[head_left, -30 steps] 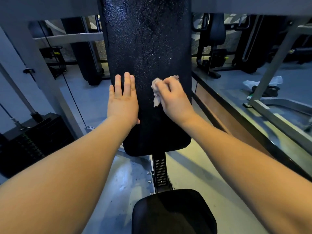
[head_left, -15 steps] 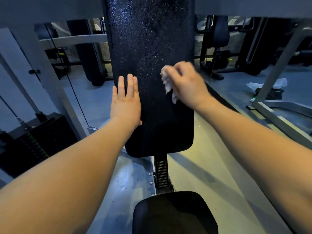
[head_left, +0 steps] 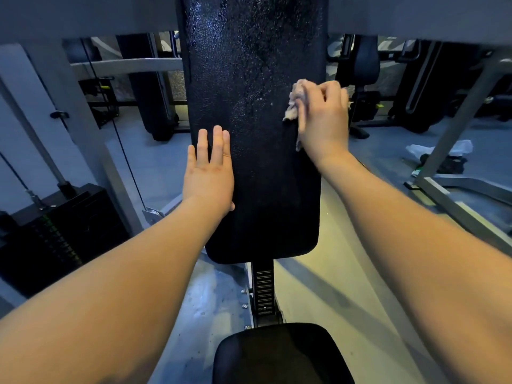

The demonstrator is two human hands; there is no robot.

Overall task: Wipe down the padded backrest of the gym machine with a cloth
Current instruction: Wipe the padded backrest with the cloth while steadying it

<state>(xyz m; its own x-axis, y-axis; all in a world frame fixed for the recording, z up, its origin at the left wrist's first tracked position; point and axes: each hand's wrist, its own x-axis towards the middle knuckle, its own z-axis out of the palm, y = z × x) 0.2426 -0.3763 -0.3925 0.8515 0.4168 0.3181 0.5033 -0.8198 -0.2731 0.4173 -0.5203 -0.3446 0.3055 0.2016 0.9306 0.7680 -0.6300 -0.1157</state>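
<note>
The grip of the right hand (head_left: 324, 117) is clamped on the cloth (head_left: 294, 102). Its fingers are curled round the pale, crumpled cloth and press it on the backrest (head_left: 255, 79), close to the right edge of the pad, at about 1 o'clock in the view.

The left hand (head_left: 209, 176) has its grip apart. Its fingers are straight and lie side by side, and the palm is flat on the left edge of the backrest, at about 8 o'clock from the cloth.

The backrest is black, long and upright, with many small bright specks on its upper part. At 6 o'clock under it a notched post (head_left: 264, 289) goes down to the black seat (head_left: 282, 356). A dark weight stack (head_left: 55, 234) stands at 8 o'clock, and a white bag (head_left: 440, 148) lies on the floor at 3 o'clock.
</note>
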